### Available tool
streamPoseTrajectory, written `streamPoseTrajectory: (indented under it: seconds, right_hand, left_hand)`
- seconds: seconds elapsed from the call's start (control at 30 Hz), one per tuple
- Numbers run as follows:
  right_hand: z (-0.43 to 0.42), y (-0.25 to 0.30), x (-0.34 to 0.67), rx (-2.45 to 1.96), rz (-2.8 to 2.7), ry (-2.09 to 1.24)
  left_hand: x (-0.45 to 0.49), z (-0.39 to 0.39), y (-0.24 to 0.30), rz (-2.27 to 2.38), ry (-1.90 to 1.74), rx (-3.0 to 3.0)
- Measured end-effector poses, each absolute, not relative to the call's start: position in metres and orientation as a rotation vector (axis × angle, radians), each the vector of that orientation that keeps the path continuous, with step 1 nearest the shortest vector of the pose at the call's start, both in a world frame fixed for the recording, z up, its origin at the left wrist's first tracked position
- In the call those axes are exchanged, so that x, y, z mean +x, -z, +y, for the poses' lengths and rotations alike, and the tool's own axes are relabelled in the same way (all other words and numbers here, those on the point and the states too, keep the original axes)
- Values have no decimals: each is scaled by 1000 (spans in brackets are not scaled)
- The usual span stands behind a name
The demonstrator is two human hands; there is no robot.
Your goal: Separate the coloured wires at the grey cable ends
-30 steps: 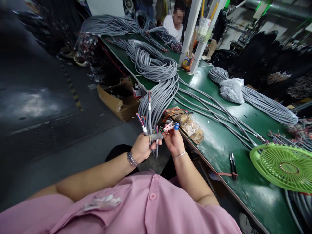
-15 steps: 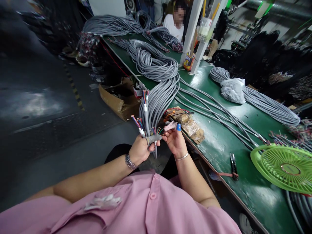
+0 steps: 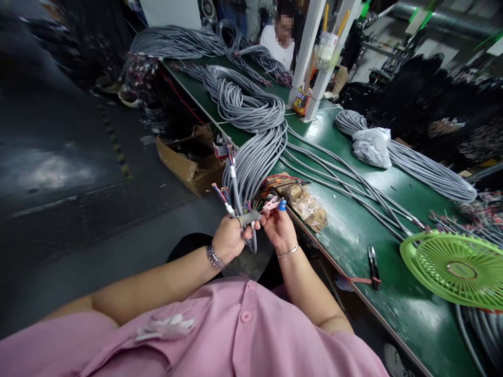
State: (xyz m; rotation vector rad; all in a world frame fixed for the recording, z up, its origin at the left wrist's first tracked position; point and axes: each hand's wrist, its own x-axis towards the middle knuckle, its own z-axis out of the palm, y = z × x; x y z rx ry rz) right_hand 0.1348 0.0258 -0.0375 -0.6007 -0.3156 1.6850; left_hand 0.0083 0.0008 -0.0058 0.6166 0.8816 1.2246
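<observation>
The surface point(image 3: 338, 246) carries a cable coil point(image 3: 251, 107). Just off the surface's edge, my left hand point(image 3: 229, 238) wraps its grip round grey cables point(image 3: 236, 195), already stripped, their coloured wires point(image 3: 220, 192) seemingly left loose; my right hand's point(image 3: 281, 230) grip pinches a pink tool point(image 3: 271, 203).

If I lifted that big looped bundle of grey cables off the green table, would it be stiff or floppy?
The looped bundle of grey cables would probably sag, since it lies in loose curves. It's likely heavy, with so many lengths piled together. Single loops might slide loose, as the surface looks smooth.
</observation>
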Motion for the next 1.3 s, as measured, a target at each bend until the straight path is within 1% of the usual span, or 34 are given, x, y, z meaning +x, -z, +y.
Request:
streamPoseTrajectory:
  seconds: [0.6,0.83,0.93,1.13,1.23,1.3]
  right_hand:
    - [25,39,133,-564,-292,-1671]
    - [9,36,142,-678,-483,-1735]
    - [4,38,143,-737,-554,-1703]
    - [16,35,144,-798,-466,-1642]
    - [22,33,141,-790,-562,-1533]
    - [24,36,138,-830,-628,-1392]
  left_hand:
    - [8,-3,9,955,-1216,623]
    - [1,-7,10,896,-1255,621]
    - [0,-8,9,894,-1273,627]
    - [2,-6,1,888,-1274,624]
    - [4,-4,-1,890,-1275,615]
    - [5,-4,0,892,-1278,617]
